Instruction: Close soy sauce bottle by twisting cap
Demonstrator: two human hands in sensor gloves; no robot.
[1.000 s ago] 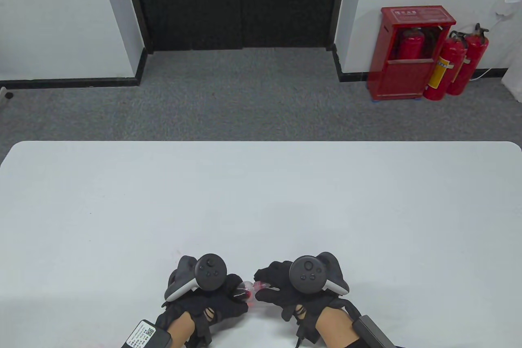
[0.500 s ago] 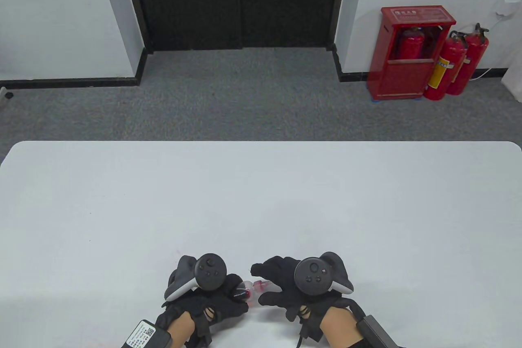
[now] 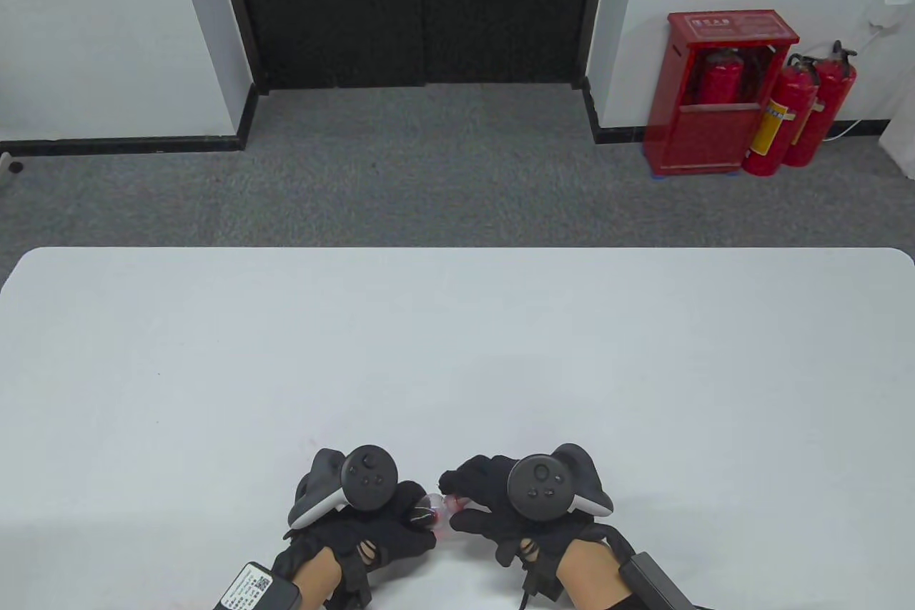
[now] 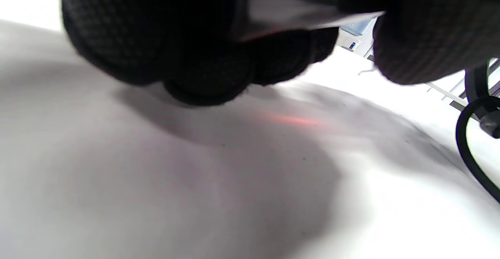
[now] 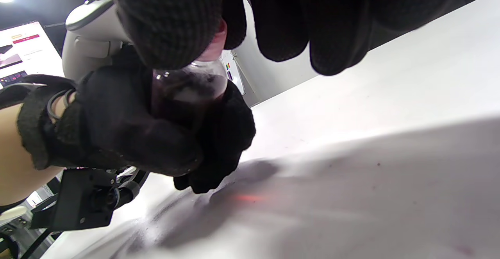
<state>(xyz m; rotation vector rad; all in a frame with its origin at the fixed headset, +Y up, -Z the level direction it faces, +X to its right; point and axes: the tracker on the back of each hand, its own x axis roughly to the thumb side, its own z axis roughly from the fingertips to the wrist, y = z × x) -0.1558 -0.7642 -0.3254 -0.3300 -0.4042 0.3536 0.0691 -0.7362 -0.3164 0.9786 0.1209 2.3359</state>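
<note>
Now my left hand (image 3: 372,528) grips the soy sauce bottle (image 5: 185,95) firmly; right hand (image 3: 493,503) pinches the cap (image 5: 216,42), so I should twist squarely.

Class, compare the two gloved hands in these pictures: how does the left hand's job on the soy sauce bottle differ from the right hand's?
The left hand wraps the soy sauce bottle around its dark body; the right hand pinches only the red cap with its fingertips. The left hand sits beneath the bottle's neck, the right hand above it. Both wear black gloves with trackers.
</note>
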